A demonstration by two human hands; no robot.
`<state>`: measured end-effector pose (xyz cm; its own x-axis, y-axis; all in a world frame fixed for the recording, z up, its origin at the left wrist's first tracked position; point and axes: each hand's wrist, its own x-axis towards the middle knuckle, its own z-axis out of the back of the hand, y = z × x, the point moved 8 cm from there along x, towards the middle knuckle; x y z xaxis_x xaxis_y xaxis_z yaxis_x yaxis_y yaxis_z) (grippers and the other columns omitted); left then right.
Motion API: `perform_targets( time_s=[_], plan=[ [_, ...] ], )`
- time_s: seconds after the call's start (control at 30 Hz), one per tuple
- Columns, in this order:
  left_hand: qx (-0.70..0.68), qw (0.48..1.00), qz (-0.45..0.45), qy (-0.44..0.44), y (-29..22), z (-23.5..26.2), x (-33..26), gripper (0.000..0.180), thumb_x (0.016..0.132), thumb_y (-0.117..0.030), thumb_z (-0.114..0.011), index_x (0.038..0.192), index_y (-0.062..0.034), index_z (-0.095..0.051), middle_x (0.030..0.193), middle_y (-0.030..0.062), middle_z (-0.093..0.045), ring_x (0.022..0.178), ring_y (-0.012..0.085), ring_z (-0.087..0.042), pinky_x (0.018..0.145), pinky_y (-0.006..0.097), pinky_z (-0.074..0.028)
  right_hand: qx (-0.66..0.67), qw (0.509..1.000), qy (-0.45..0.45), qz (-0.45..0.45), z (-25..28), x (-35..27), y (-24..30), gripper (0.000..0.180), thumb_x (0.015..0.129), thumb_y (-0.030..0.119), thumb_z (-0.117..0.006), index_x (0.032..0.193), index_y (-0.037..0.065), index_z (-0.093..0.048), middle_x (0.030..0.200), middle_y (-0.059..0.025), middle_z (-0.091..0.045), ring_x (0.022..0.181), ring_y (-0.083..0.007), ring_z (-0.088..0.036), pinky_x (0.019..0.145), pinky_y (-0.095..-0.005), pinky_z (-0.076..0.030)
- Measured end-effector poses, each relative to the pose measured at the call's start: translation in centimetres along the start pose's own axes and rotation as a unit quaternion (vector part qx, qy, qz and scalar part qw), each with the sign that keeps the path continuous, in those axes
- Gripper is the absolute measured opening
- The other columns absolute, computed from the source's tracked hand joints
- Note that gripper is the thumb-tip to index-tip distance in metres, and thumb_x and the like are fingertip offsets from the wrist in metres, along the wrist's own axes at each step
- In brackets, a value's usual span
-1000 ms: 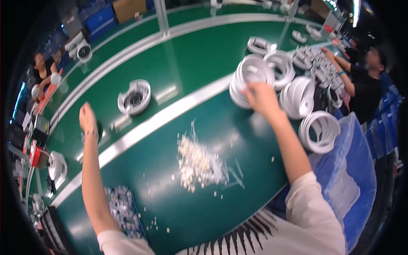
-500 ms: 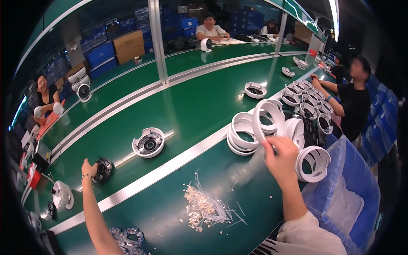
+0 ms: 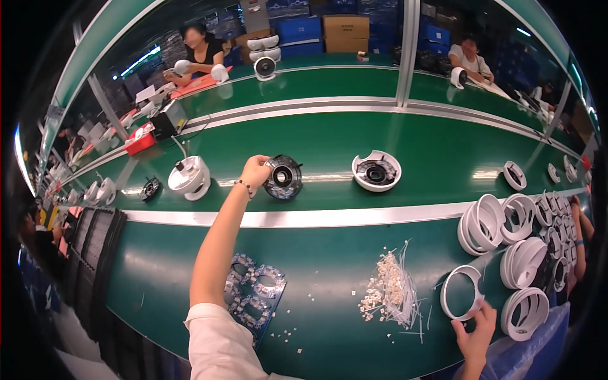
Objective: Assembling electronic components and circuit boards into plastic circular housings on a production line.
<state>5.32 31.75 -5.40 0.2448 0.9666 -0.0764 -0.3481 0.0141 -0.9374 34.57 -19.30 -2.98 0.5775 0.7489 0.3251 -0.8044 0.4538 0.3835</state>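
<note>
My left hand [image 3: 256, 170] reaches over the green belt and pinches the left edge of a round black part [image 3: 284, 178] with an open centre. To its right on the belt, a white shell [image 3: 377, 185] holds a similar black part. My right hand [image 3: 476, 332], low at the right, grips the lower edge of a white plastic ring [image 3: 447, 297] above the green table. Stacked white rings [image 3: 525, 315] stand just right of that hand. A pile of small cream connectors and thin clear strips [image 3: 389, 288] lies between my hands. Blue circuit boards [image 3: 266, 311] are beside my left forearm.
A metal rail [image 3: 316, 217] divides table and belt. White assemblies [image 3: 191, 179] and a small black part [image 3: 149, 189] sit farther left on the belt. Black trays [image 3: 98, 247] are stacked at the left. A blue plastic-lined bin [image 3: 532, 351] stands lower right. Other people work across and beside the line.
The view has turned left. My left hand, beside the black part before, now grips it. My right hand has brought the white ring away from the stacks, lower over the table.
</note>
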Motion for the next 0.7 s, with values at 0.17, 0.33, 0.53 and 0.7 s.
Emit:
perform_targets(
  time_s=[0.17,0.33,0.53,0.7],
  plan=[
    [-0.276,0.957,-0.033,0.087,-0.8,1.4,-6.1,0.032,0.080,0.006,-0.036,0.111,0.0012,-0.032,0.101,0.0123,-0.049,0.090,0.0194,-0.054,0.074,0.035,-0.049,-0.077,0.996,-0.022,0.047,-0.2,3.1,2.7,0.089,0.046,0.045,-0.074,0.116,0.000,-0.039,0.127,-0.0218,-0.029,0.108,-0.0387,-0.034,0.090,-0.0444,-0.028],
    [-0.325,0.937,-0.116,0.041,-4.2,2.6,-13.3,0.036,0.081,0.006,-0.037,0.115,0.0027,-0.026,0.108,0.0180,-0.047,0.096,0.0239,-0.052,0.079,0.036,-0.047,-0.032,0.996,0.081,0.002,-3.3,5.0,0.9,0.104,0.042,0.033,-0.079,0.125,0.001,-0.026,0.131,-0.0233,-0.022,0.116,-0.0384,-0.028,0.094,-0.0421,-0.028],
    [-0.349,0.917,-0.180,0.066,-5.5,3.6,-17.0,0.052,0.072,0.012,-0.038,0.122,0.0009,-0.027,0.114,0.0121,-0.044,0.106,0.0200,-0.046,0.083,0.033,-0.045,-0.049,0.995,0.080,-0.018,-2.7,5.2,-0.1,0.109,0.039,0.033,-0.080,0.127,0.003,-0.023,0.132,-0.0216,-0.021,0.120,-0.0372,-0.023,0.096,-0.0419,-0.026],
    [-0.372,0.903,-0.197,0.081,-6.7,3.5,-18.3,0.054,0.070,0.013,-0.040,0.122,-0.0004,-0.029,0.114,0.0113,-0.044,0.105,0.0194,-0.046,0.085,0.030,-0.043,-0.029,0.993,0.083,-0.072,-3.5,4.8,-1.2,0.107,0.043,0.030,-0.079,0.128,0.001,-0.022,0.130,-0.0214,-0.026,0.119,-0.0351,-0.027,0.097,-0.0392,-0.026]
  ],
)
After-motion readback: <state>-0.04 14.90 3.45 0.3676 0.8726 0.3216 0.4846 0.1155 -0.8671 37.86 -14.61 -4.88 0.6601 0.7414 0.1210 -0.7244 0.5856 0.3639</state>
